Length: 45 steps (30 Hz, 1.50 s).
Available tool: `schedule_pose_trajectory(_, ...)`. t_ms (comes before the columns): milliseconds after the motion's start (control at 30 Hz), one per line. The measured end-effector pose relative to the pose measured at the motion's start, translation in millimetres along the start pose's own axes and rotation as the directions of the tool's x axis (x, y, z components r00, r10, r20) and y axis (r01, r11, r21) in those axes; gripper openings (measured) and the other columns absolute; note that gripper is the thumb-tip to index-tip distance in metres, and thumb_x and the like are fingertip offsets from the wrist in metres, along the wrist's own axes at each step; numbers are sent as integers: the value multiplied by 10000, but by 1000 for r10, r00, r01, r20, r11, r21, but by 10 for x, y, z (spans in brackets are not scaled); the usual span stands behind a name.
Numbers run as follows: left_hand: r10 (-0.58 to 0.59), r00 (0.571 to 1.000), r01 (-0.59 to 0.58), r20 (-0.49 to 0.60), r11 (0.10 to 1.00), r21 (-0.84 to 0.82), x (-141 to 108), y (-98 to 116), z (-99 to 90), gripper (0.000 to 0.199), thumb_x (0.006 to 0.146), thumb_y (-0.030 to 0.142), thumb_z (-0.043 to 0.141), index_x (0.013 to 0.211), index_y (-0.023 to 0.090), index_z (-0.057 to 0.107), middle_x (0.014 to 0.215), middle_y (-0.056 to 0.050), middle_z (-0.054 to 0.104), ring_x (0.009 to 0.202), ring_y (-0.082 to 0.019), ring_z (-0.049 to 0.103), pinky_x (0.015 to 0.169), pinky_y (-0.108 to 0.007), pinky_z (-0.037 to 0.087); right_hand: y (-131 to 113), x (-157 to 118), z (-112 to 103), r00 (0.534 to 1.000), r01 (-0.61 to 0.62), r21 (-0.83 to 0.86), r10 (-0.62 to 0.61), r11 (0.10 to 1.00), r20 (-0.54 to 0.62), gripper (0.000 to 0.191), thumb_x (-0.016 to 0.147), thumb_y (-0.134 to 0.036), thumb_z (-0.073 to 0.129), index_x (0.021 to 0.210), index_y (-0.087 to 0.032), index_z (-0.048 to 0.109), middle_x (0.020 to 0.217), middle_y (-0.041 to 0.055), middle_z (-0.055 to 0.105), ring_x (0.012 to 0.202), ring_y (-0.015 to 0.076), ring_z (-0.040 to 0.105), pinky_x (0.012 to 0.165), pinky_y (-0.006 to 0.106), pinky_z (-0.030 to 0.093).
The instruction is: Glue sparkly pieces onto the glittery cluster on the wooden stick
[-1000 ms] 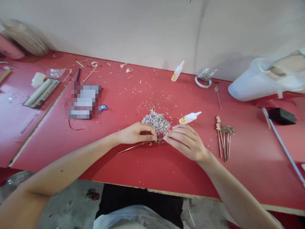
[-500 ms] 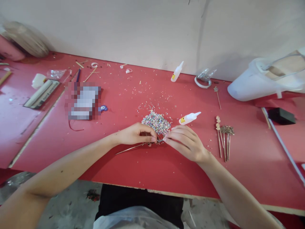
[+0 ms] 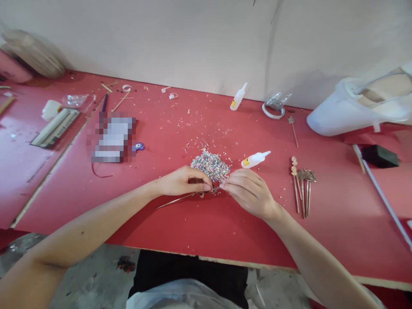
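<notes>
Leftmost, a flat, pale printed packet (image 3: pixel 54 128) lies aslant on the red tabletop (image 3: pixel 209 234). Further right, near the table's front edge, a slim, straight, shiny metallic stick (image 3: pixel 175 200) slopes up to the left hand (image 3: pixel 186 180). Its long axis runs mostly sideways, the bare tip pointing left and slightly toward the front edge, the other end reaching beneath the fingers. It should be light and stiff, its smooth shank rather slippery and apt to roll; the covered end is probably the delicate part, so the shank just behind it seems the safer hold. Thumb and forefinger of this hand are pinched together at that covered end. Just beyond lies a loose heap of glittering, multicoloured chips (image 3: pixel 210 165). The right hand (image 3: pixel 247 191) faces the left, fingertips bunched, a narrow gap between the two; a thin greyish sliver (image 3: pixel 216 189) shows there, but whether the right hand grips it I cannot tell. Just past its knuckles lies a white plastic bottle (image 3: pixel 255 159) with a yellow label, then gold-toned sticks with knobbly heads (image 3: pixel 303 184), shanks toward the front edge.
</notes>
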<state>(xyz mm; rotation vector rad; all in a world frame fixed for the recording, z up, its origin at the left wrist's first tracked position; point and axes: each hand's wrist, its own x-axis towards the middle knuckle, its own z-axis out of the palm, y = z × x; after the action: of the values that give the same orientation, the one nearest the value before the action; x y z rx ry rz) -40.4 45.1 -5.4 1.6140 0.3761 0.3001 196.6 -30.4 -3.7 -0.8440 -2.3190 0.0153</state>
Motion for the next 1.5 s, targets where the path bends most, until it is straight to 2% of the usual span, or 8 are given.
schedule_pose_trajectory(300,-41,996,40,-83,999,-17,7,19,26,197,885,290,586,895,107,659,796,-59,659,691,-117,639,672,-227,511,-99,72,28,975,-213,119,219,970,-45,197,827,-71,592,980,-189,632,855,68,668,809,192,616,726,361,535)
schedule_pose_trajectory(567,-64,988,58,-138,997,-47,11,13,33,189,890,284,578,900,112,656,763,-46,646,682,-116,633,623,-210,495,-161,96,41,931,-350,177,363,920,-45,170,834,-74,594,940,-203,628,873,62,663,814,180,611,746,352,518)
schedule_pose_trajectory(633,-60,987,49,-152,996,-75,11,5,40,177,886,272,583,927,115,655,783,-45,646,694,-116,643,628,-209,505,-185,107,34,895,-422,241,445,874,-45,146,840,-90,597,917,-208,635,867,53,663,812,171,615,748,337,516)
schedule_pose_trajectory(733,-81,977,59,-195,991,-119,12,-12,60,171,864,264,613,950,120,648,757,-36,648,681,-122,651,590,-203,521,-213,119,32,804,-551,349,594,758,-19,92,845,-136,609,881,-212,645,848,37,662,801,157,621,736,307,516)
schedule_pose_trajectory(933,-124,937,57,-326,977,-208,26,-49,110,196,849,268,632,987,130,631,738,-33,666,664,-133,667,580,-226,568,-196,109,83,562,-734,557,807,388,179,79,819,-285,654,845,-210,656,782,15,649,677,129,613,642,263,527)
schedule_pose_trajectory(1033,-107,919,22,-379,975,-222,31,-59,139,195,842,267,639,990,140,627,760,-27,663,683,-141,679,602,-250,592,-181,114,91,487,-752,611,833,249,261,141,780,-330,689,828,-200,660,733,7,641,596,115,587,593,260,523)
schedule_pose_trajectory(1167,-75,899,19,-432,991,-133,25,-45,195,209,844,281,637,1006,148,633,768,-27,672,672,-137,678,615,-256,603,-185,131,82,448,-746,645,840,165,305,193,752,-365,708,809,-186,664,681,1,623,553,109,568,565,266,513)
schedule_pose_trajectory(1500,27,857,15,-515,997,77,15,10,251,177,832,307,661,927,158,657,843,-36,708,602,-103,669,585,-202,577,-225,172,96,439,-738,668,819,94,370,221,739,-384,719,780,-175,661,654,-5,601,551,108,553,547,259,488)
